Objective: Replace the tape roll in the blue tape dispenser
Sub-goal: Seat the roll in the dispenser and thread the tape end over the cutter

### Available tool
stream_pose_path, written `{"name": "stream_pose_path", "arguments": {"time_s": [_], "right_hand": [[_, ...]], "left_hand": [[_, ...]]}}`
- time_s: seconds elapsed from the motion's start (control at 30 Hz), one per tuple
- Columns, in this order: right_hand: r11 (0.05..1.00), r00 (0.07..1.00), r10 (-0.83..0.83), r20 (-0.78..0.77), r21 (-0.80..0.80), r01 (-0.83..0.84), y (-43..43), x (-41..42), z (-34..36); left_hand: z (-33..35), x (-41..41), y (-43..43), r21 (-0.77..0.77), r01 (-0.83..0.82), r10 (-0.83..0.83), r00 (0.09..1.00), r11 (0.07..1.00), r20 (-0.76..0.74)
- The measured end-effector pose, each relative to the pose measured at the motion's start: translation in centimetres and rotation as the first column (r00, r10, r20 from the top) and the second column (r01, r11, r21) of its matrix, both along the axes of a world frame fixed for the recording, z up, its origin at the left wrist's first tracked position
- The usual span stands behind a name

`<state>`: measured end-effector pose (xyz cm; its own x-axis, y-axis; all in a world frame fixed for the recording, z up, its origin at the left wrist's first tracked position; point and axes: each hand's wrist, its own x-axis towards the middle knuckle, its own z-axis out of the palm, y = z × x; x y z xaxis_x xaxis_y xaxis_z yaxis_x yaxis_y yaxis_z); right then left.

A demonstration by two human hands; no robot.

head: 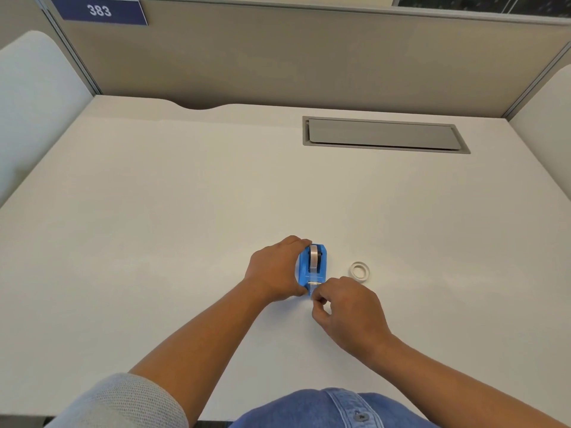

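The blue tape dispenser [312,267] stands on the white desk [185,211], its cutter end toward me. A clear tape roll [314,257] sits in its cradle, and a strip runs down to the cutter. My left hand [275,270] wraps the dispenser's left side and holds it steady. My right hand [346,310] is just in front of the cutter, thumb and forefinger pinched on the loose tape end. A second small white tape roll [360,270] lies flat on the desk to the dispenser's right, apart from both hands.
A grey cable hatch [383,135] is set into the desk at the back right. Beige partition walls [278,57] close the desk at the back and sides, with a blue sign reading 383 [99,10] at top left.
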<state>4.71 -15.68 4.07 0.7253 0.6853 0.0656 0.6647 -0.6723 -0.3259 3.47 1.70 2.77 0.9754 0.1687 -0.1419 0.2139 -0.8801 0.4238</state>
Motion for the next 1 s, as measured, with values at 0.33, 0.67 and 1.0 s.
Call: {"name": "stream_pose_path", "arguments": {"time_s": [0.33, 0.67, 1.0], "right_hand": [[0.999, 0.995, 0.049, 0.085, -0.013, -0.048, -0.2, -0.3, -1.3], [0.987, 0.943, 0.160, 0.293, -0.039, -0.156, 0.2, 1.2, -3.7], [0.987, 0.957, 0.156, 0.244, 0.008, -0.162, -0.8, 1.1, -5.1]], "left_hand": [[0.0, -0.1, -0.1, -0.016, -0.010, 0.010, 1.000, 1.000, -0.005], [0.1, -0.1, -0.2, -0.032, -0.024, 0.024, 1.000, 0.999, -0.015], [0.2, -0.3, -0.2, -0.049, -0.025, 0.024, 1.000, 0.998, -0.014]]}}
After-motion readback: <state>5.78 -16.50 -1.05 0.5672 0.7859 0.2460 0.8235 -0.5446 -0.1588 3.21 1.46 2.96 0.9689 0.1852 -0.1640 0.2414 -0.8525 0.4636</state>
